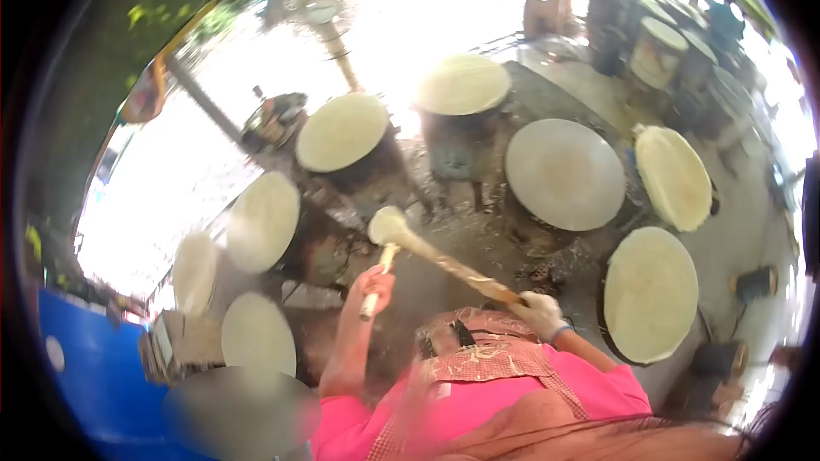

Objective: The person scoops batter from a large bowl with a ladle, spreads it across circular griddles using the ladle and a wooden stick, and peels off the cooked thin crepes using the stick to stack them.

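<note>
Cream-coated pans [606, 324], round grey pan [566, 177], wooden stick [461, 271] in right hand [540, 316]

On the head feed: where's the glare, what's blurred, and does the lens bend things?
Head view: glare bleaches the background at upper left and top centre, washing into the far pale round sheet; head view: the grey disc at bottom left is soft and hazy; head view: wide-angle distortion, with dark curved corners; head view: left hand and right hand are clear enough to make out.
</note>
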Demonstrator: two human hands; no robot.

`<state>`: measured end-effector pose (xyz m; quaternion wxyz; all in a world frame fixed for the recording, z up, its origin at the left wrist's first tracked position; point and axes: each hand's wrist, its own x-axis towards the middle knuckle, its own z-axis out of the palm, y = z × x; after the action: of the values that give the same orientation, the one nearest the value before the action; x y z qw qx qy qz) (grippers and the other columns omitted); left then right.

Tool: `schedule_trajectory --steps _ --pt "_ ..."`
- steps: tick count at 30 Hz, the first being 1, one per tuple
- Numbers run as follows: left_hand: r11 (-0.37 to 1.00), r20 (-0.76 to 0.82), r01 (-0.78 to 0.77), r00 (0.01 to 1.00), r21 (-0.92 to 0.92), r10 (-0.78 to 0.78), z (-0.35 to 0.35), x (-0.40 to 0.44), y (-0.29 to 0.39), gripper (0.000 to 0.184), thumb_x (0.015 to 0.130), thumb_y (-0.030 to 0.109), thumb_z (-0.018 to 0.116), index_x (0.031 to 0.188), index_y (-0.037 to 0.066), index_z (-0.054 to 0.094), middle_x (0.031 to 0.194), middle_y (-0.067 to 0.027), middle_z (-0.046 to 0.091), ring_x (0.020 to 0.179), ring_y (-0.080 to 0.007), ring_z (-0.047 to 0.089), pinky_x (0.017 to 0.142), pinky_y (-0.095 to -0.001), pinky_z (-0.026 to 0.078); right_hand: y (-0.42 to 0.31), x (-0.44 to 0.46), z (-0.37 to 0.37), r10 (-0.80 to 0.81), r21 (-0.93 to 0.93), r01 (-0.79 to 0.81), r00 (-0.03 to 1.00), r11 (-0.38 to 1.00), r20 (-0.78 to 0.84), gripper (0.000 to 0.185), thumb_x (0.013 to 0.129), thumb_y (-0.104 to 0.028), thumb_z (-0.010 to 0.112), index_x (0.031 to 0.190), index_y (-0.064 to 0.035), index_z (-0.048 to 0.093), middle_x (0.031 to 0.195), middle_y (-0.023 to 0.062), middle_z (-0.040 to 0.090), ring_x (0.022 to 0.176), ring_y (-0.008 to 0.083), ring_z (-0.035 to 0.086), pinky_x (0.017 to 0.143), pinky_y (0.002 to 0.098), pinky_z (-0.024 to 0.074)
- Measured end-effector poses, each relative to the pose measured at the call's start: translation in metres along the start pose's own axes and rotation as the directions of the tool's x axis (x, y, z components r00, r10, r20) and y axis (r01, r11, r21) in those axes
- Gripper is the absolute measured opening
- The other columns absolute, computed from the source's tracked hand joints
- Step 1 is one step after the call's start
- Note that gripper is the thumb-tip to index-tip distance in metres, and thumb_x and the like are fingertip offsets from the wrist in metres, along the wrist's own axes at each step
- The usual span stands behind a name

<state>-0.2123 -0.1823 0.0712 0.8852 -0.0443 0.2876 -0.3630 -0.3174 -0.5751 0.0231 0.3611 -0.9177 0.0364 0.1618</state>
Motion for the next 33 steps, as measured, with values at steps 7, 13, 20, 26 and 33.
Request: schedule_trajectory --steps 7,13,20,26,33 --pt "0.704 -0.215 0.439 0.896 0.558 -0.389 0.128 0.254 -0.06 0.01 0.094 0.016 0.051 0.098 0.006 0.05 0.057 0.0028 0.033 0.037 -0.008 0.03 0.031 -0.0215 0.028 0.081 -0.066 -0.094 0.553 0.216 -0.537 0.612 0.816 -0.565 0.031 0.084 -0.038 0.061 0.09 -0.0076 0.065 0.079 0.0183 0.064 0.073 0.0368 0.063 0.065 0.0452 0.0481" --pt "-0.199 0.046 -0.047 0.999 0.979 -0.012 0.176 0.405 -0.137 0.056 0.084 0.007 0.051 0.136 0.014 0.032 0.059 -0.0015 0.042 0.039 -0.0119 0.039 0.033 -0.029 0.035 0.042 0.012 -0.104 0.249 0.035 -0.38 0.532 0.924 -0.809 0.03 0.086 -0.035 0.059 0.108 -0.0157 0.064 0.081 0.0195 0.064 0.076 0.0377 0.062 0.067 0.0466 0.0488" --pt "-0.854 0.646 -0.454 0.737 0.254 -0.2 0.11 0.529 -0.095 0.075 0.078 0.007 0.05 0.147 0.019 0.022 0.071 -0.0165 0.061 0.06 -0.0344 0.058 0.058 -0.0429 0.05 0.104 0.06 -0.064 0.631 0.601 -0.203 0.343 0.773 -0.696 0.027 0.082 -0.022 0.063 0.102 -0.0045 0.069 0.083 0.0154 0.069 0.079 0.0237 0.067 0.074 0.0344 0.0505" --pt "-0.817 0.646 -0.497 0.732 0.29 -0.216 0.132 0.513 -0.083 0.066 0.085 0.014 0.048 0.147 0.021 0.025 0.082 -0.0203 0.063 0.071 -0.0405 0.06 0.065 -0.0431 0.05 0.082 0.136 -0.08 0.543 0.387 -0.454 0.288 0.803 -0.789 0.029 0.082 -0.029 0.063 0.099 -0.0068 0.069 0.084 0.0189 0.066 0.078 0.0298 0.066 0.07 0.036 0.0511" --pt "-0.551 0.8 -0.761 0.544 0.342 -0.255 0.161 0.467 -0.009 0.068 0.081 0.0 0.048 0.146 0.009 0.029 0.119 -0.0061 0.055 0.06 -0.0125 0.052 0.054 -0.0271 0.044 0.103 0.212 -0.072 0.573 0.586 -0.039 0.267 0.81 -0.775 0.026 0.08 -0.03 0.062 0.095 -0.0109 0.071 0.098 0.0192 0.066 0.083 0.0332 0.065 0.077 0.0401 0.0509"
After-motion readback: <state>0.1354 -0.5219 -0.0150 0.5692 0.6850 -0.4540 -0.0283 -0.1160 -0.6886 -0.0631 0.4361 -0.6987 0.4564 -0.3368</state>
